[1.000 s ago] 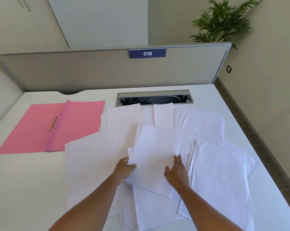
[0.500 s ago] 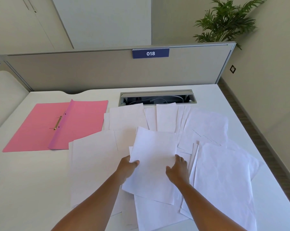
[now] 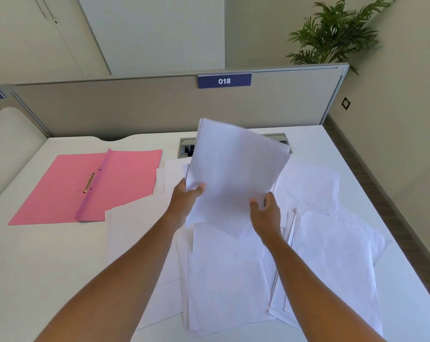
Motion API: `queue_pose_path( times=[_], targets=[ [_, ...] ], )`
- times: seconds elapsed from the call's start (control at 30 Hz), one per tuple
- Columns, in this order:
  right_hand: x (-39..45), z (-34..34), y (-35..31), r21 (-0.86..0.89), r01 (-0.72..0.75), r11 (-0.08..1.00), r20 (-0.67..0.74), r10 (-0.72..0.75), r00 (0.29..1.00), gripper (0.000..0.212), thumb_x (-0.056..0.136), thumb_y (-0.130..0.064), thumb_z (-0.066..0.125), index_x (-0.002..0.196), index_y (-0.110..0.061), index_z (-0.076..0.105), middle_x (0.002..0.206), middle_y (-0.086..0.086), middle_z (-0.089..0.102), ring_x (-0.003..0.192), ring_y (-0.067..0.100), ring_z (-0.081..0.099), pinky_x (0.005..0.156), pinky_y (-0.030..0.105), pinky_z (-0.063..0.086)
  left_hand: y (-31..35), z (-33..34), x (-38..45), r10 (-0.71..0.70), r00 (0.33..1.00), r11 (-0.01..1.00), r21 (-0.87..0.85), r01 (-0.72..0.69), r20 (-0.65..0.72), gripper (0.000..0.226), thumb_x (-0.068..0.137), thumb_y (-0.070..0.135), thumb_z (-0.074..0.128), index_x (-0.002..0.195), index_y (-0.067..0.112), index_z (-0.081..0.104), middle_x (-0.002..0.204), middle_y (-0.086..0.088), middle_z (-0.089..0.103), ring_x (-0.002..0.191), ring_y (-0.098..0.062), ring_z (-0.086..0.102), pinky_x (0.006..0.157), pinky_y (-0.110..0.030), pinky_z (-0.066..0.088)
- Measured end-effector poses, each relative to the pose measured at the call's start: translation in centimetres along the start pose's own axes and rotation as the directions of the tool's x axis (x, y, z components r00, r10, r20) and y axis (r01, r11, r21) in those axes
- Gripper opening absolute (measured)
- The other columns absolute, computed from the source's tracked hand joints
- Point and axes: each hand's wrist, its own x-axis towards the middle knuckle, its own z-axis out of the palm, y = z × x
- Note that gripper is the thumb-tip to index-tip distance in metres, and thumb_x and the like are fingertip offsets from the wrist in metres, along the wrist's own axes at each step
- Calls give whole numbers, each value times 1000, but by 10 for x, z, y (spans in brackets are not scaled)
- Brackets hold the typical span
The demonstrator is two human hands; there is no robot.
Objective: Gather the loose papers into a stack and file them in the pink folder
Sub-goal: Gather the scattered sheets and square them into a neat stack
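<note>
A thin batch of white paper sheets (image 3: 236,176) is up off the white worktop (image 3: 36,267), tilted, left hand (image 3: 184,201) pinching its left edge with the thumb on top, right hand (image 3: 265,213) curled round its lower right edge. Loose white papers (image 3: 332,255) sprawl underneath and to the right. The open pink card folder (image 3: 85,188) lies flat at left, brass fastener (image 3: 89,182) showing.

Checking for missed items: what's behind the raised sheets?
The raised sheets, held by the left hand and right hand, hide most of the cable tray; only its ends show. More papers lie beyond.
</note>
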Motion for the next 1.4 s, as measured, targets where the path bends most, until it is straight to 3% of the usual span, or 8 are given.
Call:
queue_pose_path(
  times=[0.27,0.47,0.57,0.77,1.0,1.13,1.27,1.4],
  targets=[
    [-3,-7,-36,108,181,977,-71,-174,982,15,92,-10,56,89,-18,44,77,-14,55,70,-14,54,57,0,37,20,12,-7,184,971,973,-111,-202,-150,31,87,19,77,115,11,69,102,0,76,84,-10,73,66,-20,55],
    [-9,-10,-35,110,207,972,-13,-207,978,31,89,-15,63,112,-26,45,92,-26,50,81,-6,55,61,2,41,14,12,-13,215,969,966,-119,-229,-122,38,76,21,87,111,14,72,101,5,78,92,-10,73,71,-19,56],
    [-11,-12,-34,106,217,970,-41,-214,976,32,90,-17,62,110,-31,42,92,-28,49,82,-8,54,59,1,42,12,13,-15,250,962,958,-114,-261,-106,43,77,22,86,115,17,69,108,3,76,97,-12,73,76,-21,57],
    [-12,-16,-31,117,179,977,-65,-172,983,25,92,-13,57,106,-28,43,88,-23,52,79,-7,55,58,3,42,1,16,-15,162,982,983,-74,-169,-96,30,82,29,81,108,21,68,99,5,76,91,-16,73,66,-19,55],
    [-11,-22,-27,133,195,972,-109,-181,977,20,91,-6,55,104,-18,46,87,-20,53,79,-21,52,62,-2,39,-4,19,-18,139,987,979,-141,-149,-80,35,77,27,86,108,16,72,103,-3,77,94,-21,74,80,-35,61],
    [-17,-20,-11,91,137,986,-31,-135,990,24,92,-5,53,112,-16,47,88,-22,53,78,-12,56,62,-3,39,-25,19,-25,58,998,997,-58,-57,14,36,76,26,87,108,19,73,103,5,78,95,-12,74,79,-26,59],
    [-24,-19,11,41,66,997,36,-68,997,33,92,1,45,123,-11,45,95,-16,53,84,6,55,63,-3,39,-48,17,-31,-38,999,998,49,38,-8,27,78,35,84,99,23,74,92,13,78,85,-4,73,64,-12,52],
    [-25,-22,23,46,20,999,9,-20,1000,45,91,2,42,132,-16,42,111,-11,56,100,7,54,75,4,41,-57,13,-29,-56,998,985,162,56,-6,14,84,35,79,92,25,74,82,16,77,75,0,72,66,-17,51]
  ],
)
